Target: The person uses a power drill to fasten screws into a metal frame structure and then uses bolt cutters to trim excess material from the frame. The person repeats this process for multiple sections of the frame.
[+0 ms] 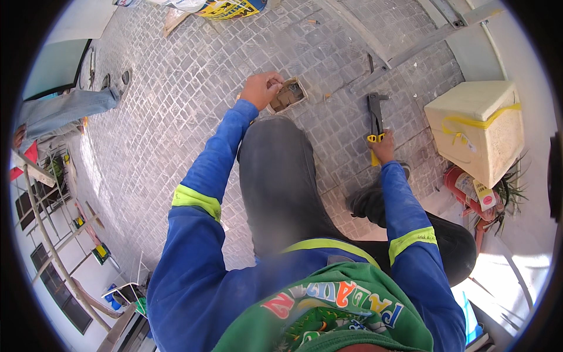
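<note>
My left hand (261, 90) reaches over the near left edge of a small open cardboard box (297, 104) on the paving. Its fingers are drawn together at the box's mouth; what they hold, if anything, is hidden. Brown packing or small brown pieces (285, 95) lie inside the box. Out to the right, my right hand (384, 146) is closed around the yellow-gripped handles of a black hand riveter (376, 111). The tool's head points away from me, just above the ground. My bent knee (275, 138) is close to the box.
A foam box (463, 117) with a yellow strap stands at the right wall, beside a red container (463, 183) and a plant (511, 188). A metal frame (410, 51) crosses the upper right. Another person's jeans-clad leg (70, 111) is at left. A yellow-blue sack (231, 8) lies far ahead.
</note>
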A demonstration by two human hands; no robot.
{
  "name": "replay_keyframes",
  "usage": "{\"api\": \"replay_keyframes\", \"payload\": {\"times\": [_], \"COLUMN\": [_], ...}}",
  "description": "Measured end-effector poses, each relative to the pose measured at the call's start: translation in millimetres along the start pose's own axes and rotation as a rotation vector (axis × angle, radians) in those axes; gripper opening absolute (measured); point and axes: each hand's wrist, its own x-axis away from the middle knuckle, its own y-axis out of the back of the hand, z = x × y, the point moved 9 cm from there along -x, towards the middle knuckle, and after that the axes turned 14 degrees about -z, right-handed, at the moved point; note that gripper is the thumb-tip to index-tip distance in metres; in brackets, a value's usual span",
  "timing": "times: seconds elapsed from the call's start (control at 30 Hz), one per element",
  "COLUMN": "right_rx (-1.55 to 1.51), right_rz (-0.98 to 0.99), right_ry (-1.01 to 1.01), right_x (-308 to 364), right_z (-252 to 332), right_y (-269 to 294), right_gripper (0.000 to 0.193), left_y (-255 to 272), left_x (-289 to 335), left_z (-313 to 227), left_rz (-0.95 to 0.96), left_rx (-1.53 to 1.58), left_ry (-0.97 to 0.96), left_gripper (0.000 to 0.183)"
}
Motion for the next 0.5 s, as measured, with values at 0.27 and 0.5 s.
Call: {"api": "replay_keyframes", "payload": {"times": [0.27,0.5], "right_rx": [-0.017,0.238], "right_rz": [0.042,0.096], "right_ry": [0.015,0.065], "right_x": [2.4,14.0], "right_z": [-14.7,-17.7], "right_y": [-2.4,-13.3], "right_gripper": [0.079,0.081], "left_y": [-87.7,-131.6], "left_x": [14.6,0.9], "left_z": [80.0,103.5], "left_rz": [-0.063,0.174], "left_rx": [-0.276,-0.644], "left_ry": [-0.194,-0.172], "left_gripper": [0.014,0.019]}}
